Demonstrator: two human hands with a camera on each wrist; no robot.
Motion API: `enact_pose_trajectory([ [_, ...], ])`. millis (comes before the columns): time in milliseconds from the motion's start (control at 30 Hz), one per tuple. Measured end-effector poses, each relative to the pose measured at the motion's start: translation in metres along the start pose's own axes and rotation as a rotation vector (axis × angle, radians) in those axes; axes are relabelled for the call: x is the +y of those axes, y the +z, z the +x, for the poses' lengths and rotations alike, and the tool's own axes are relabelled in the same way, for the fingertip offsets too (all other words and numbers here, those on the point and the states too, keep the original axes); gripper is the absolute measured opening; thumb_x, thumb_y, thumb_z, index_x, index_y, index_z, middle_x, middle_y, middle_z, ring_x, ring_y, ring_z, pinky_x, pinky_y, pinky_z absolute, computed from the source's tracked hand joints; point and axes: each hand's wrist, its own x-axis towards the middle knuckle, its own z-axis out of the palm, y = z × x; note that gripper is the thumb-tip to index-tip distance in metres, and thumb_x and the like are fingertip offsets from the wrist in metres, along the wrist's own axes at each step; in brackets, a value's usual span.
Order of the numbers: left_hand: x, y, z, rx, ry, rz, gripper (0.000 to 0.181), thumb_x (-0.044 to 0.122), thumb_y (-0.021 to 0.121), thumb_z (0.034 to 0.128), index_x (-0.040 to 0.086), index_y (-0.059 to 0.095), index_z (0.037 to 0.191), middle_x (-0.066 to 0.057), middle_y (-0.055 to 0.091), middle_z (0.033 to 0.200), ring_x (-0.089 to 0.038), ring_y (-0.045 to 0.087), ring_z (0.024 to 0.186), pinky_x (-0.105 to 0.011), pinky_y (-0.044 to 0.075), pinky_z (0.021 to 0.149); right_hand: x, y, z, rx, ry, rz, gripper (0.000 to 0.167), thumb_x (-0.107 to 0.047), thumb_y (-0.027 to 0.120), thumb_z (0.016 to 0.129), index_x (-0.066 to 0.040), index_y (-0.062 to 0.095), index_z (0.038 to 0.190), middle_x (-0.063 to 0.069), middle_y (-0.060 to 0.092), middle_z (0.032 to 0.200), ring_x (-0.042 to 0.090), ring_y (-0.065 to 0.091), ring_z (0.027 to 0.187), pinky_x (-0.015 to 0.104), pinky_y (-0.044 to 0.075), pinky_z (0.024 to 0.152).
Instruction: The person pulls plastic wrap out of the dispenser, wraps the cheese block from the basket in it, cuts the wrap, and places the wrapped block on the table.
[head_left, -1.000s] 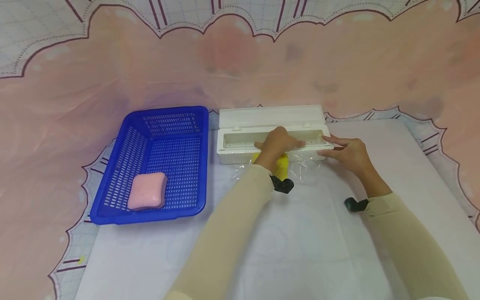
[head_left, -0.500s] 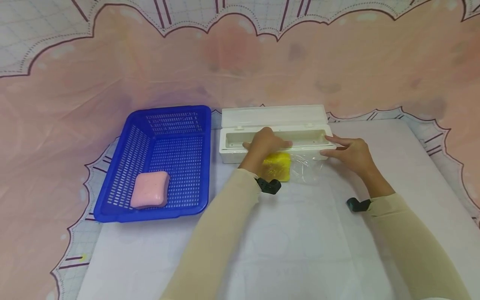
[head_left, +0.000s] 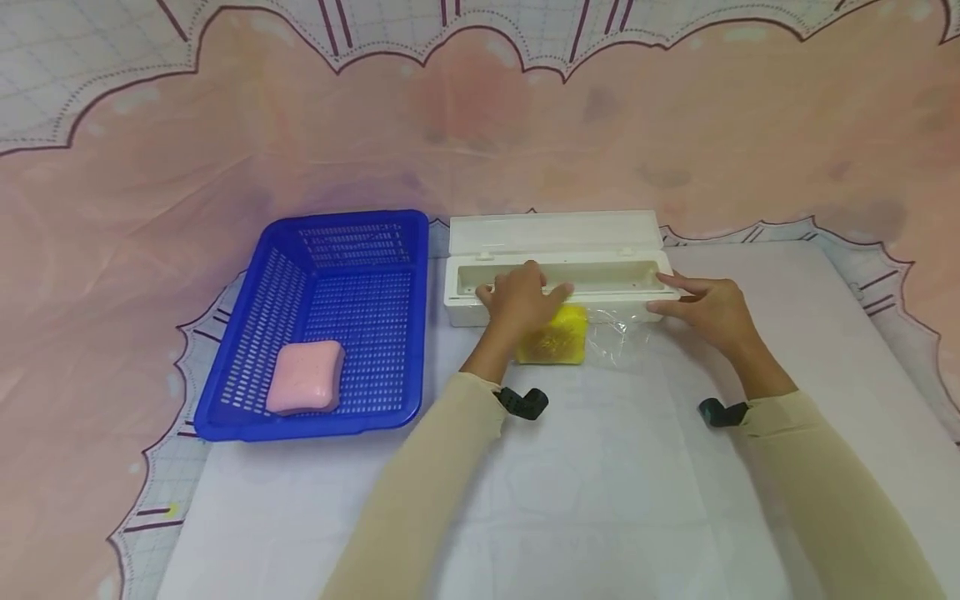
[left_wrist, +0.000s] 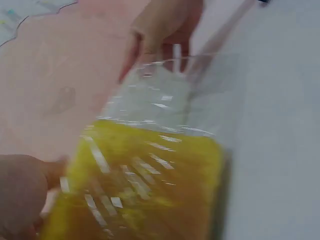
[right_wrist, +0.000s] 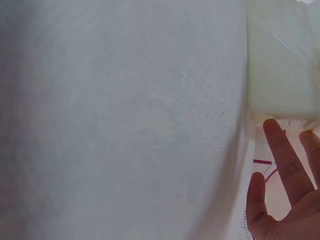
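A long white box point(head_left: 468, 314) with its hinged lid point(head_left: 555, 234) raised stands at the back of the table. My left hand point(head_left: 517, 300) lies over the left half of its front edge, fingers spread. My right hand point(head_left: 708, 312) holds the box's right end between thumb and forefinger; other fingers point(right_wrist: 285, 155) look straight in the right wrist view. Before the box lies a yellow block point(head_left: 558, 337) wrapped in clear plastic point(head_left: 611, 337), partly behind my left hand. The left wrist view shows the yellow block point(left_wrist: 145, 185) close up and blurred.
To the left stands a blue perforated basket point(head_left: 422, 333) with a pink soap bar point(head_left: 306, 377) in its near left part. A white cloth point(head_left: 600, 492) covers the table, and a patterned cloth point(head_left: 480, 158) rises behind it.
My left hand has slid left along the box's front edge and drawn slightly nearer, uncovering more of the yellow block. My right hand keeps its place at the box's right end.
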Motion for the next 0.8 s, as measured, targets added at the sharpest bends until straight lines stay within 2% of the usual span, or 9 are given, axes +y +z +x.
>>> enact_pose_trajectory([
  [67,-0.002,0.011,-0.007,0.097,0.049,0.031,0.06,0.071,0.054,0.0934,0.015,0.057,0.114,-0.002,0.06,0.114,-0.028,0.05,0.117,-0.064,0.019,0.112,0.002,-0.001,0.0,0.006,-0.007,0.002,0.09,-0.069,0.084,0.067,-0.031,0.056,0.143,0.002,0.042,0.158,0.034,0.058,0.129,0.028,0.048,0.08],
  [167,-0.004,0.026,-0.012,0.223,0.083,0.058,0.062,0.073,0.051,0.0933,0.014,0.053,0.112,-0.004,0.055,0.11,-0.028,0.046,0.119,-0.066,0.012,0.116,0.004,-0.001,0.0,0.009,-0.012,0.01,0.093,-0.072,0.083,0.064,-0.03,0.056,0.143,0.002,0.043,0.159,0.034,0.058,0.129,0.027,0.048,0.081],
  [233,-0.005,0.032,-0.013,0.289,0.09,0.069,0.061,0.072,0.051,0.0943,0.013,0.052,0.111,-0.003,0.055,0.108,-0.027,0.046,0.118,-0.065,0.01,0.117,0.005,-0.001,0.0,0.006,-0.009,0.015,0.094,-0.073,0.084,0.063,-0.03,0.056,0.143,0.003,0.042,0.159,0.034,0.058,0.129,0.028,0.048,0.081],
  [300,-0.006,0.036,-0.012,0.329,0.096,0.07,0.059,0.07,0.051,0.0946,0.013,0.051,0.109,-0.003,0.054,0.106,-0.026,0.046,0.116,-0.064,0.01,0.117,0.005,-0.001,0.0,0.004,-0.005,0.018,0.095,-0.073,0.084,0.063,-0.03,0.056,0.143,0.003,0.042,0.159,0.034,0.057,0.129,0.028,0.047,0.082],
  [467,-0.008,0.038,-0.013,0.359,0.085,0.058,0.062,0.07,0.052,0.094,0.011,0.052,0.115,-0.004,0.056,0.115,-0.026,0.047,0.119,-0.063,0.009,0.118,0.004,0.0,0.001,-0.001,0.002,0.019,0.094,-0.072,0.084,0.063,-0.031,0.056,0.143,0.003,0.043,0.159,0.033,0.057,0.128,0.029,0.047,0.082],
  [667,-0.009,0.036,-0.015,0.378,0.031,0.061,0.069,0.07,0.052,0.0945,0.008,0.052,0.124,-0.006,0.057,0.121,-0.027,0.046,0.125,-0.067,0.003,0.121,0.004,0.0,0.001,0.002,-0.003,0.019,0.091,-0.069,0.085,0.064,-0.031,0.057,0.142,0.002,0.044,0.158,0.031,0.057,0.124,0.028,0.047,0.078],
  [800,-0.012,0.03,-0.018,0.382,-0.01,0.083,0.071,0.069,0.054,0.0945,0.006,0.051,0.128,-0.009,0.058,0.122,-0.03,0.046,0.127,-0.07,0.003,0.121,0.004,-0.001,0.002,0.004,-0.005,0.02,0.089,-0.068,0.086,0.066,-0.031,0.058,0.142,0.0,0.045,0.157,0.029,0.058,0.123,0.027,0.047,0.077],
])
